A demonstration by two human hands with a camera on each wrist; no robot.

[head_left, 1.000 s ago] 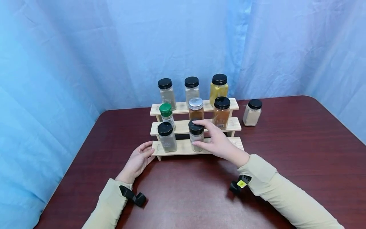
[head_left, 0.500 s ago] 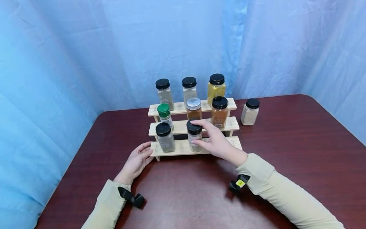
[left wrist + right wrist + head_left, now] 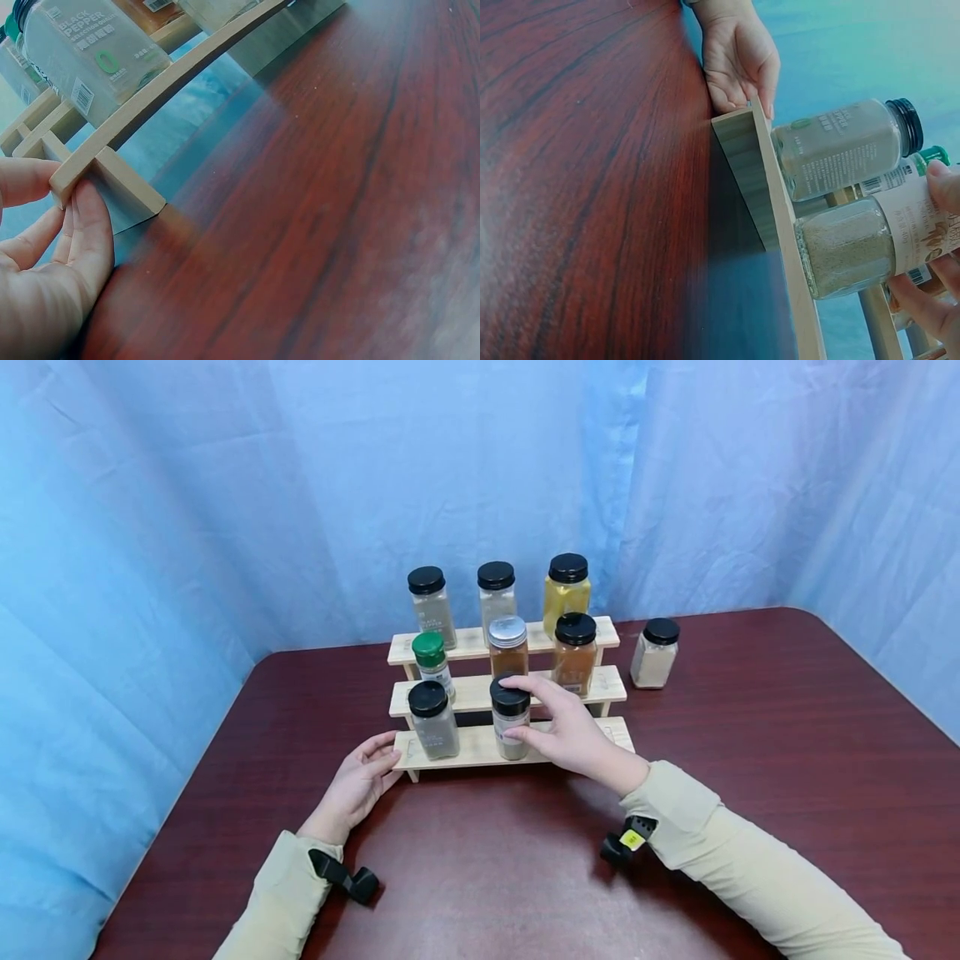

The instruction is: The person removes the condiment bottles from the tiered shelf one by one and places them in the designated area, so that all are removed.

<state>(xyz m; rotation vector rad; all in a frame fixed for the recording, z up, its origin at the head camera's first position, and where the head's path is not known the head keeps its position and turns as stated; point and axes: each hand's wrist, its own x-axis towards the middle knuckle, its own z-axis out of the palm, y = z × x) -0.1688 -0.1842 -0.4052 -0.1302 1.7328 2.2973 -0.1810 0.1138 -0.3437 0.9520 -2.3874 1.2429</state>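
A three-step wooden spice rack (image 3: 480, 748) stands on the table. My left hand (image 3: 358, 787) grips the left end of its lowest shelf, thumb above and fingers beneath, as the left wrist view shows. My right hand (image 3: 573, 732) holds a round spice jar (image 3: 851, 251) with a black lid on the middle of that shelf. Its thumb lies on the jar's label and its fingers reach round the far side and lid. The jar's base meets the shelf. Left of it stands a black pepper jar (image 3: 437, 727), labelled in the left wrist view.
On the middle shelf are a green-capped jar (image 3: 433, 662), a silver-lidded jar (image 3: 508, 647) and an orange-brown jar (image 3: 575, 658). Two grey jars and a yellow jar (image 3: 567, 593) fill the top. A pale jar (image 3: 655, 656) stands on the table right of the rack. Blue curtains hang behind.
Both hands keep their places on the rack and the round jar. The whole scene has shifted slightly left in the head view.
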